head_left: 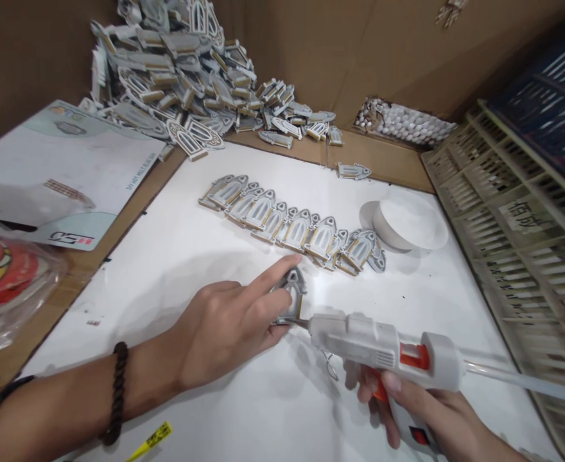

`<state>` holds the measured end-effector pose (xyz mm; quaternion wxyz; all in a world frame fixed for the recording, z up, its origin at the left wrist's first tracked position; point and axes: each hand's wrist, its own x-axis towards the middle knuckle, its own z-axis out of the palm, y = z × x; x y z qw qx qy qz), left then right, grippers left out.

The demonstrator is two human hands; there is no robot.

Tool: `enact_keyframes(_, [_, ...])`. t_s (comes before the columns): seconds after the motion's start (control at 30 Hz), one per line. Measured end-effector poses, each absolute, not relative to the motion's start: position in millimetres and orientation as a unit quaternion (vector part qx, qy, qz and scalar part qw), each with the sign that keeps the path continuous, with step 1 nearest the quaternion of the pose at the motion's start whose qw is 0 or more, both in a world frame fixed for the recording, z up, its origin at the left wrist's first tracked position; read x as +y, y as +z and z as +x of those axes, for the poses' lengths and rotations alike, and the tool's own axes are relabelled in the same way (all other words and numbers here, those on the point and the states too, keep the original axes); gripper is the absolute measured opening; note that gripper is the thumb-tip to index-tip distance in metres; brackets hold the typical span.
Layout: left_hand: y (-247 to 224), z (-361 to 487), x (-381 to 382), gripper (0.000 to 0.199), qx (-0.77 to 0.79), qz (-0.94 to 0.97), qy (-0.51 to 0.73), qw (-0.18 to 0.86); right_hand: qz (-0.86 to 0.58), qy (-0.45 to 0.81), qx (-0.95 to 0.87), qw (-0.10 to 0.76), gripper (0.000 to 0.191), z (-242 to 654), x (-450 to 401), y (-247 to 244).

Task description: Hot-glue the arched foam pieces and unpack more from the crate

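Note:
My left hand (237, 314) is closed around a small grey arched window-shaped piece (294, 286), holding it against the white board (205, 410). Its fingers cover the left side of the piece. In my right hand (422, 404) is a white hot glue gun (359, 340) with an orange trigger and a clear glue stick (518, 378) out of its back. The nozzle tip touches or nearly touches the lower edge of the piece. Just beyond, an overlapping row of similar arched pieces (302, 228) lies on the board.
A large heap of arched pieces (181, 70) stands at the back left. A white round dish (410, 221) sits at the right, beside plastic crates (504, 224). Printed packaging (70, 173) and a bagged red item (8, 276) lie left. A yellow tie (152, 441) is in front.

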<state>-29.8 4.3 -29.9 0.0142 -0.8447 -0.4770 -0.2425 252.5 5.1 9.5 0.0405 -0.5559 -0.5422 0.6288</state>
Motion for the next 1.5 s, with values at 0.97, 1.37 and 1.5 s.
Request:
enact_keyframes(0.97, [-30, -32, 7, 0.024, -0.494, -0.832, -0.251, -0.029, -0.583, 0.645, -0.481, 0.107, 0.059, 231, 1, 11])
enact_keyframes(1.37, [-34, -29, 6, 0.024, -0.511, -0.824, -0.245, -0.015, -0.564, 0.655, -0.484, 0.135, 0.057, 228, 1, 7])
enact_keyframes(1.5, [-31, -29, 5, 0.023, -0.529, -0.816, -0.227, -0.039, -0.55, 0.664, -0.488, 0.137, 0.058, 228, 2, 8])
